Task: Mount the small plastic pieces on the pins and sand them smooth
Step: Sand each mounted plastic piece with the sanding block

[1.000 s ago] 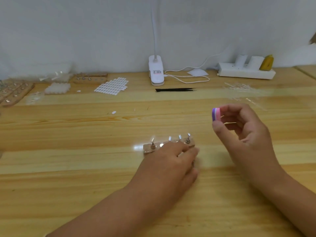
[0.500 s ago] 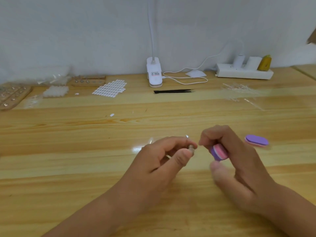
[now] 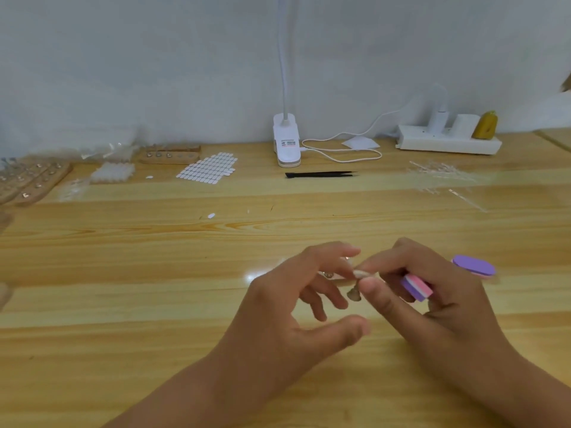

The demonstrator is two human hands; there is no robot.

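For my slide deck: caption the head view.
Right hand grips a pink-purple sanding block and pinches a small piece; left hand open alongside.

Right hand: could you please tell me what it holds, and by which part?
The right hand holds a sanding block by one end, tucked under curled fingers; thumb and forefinger also pinch what seems a pin near its top.
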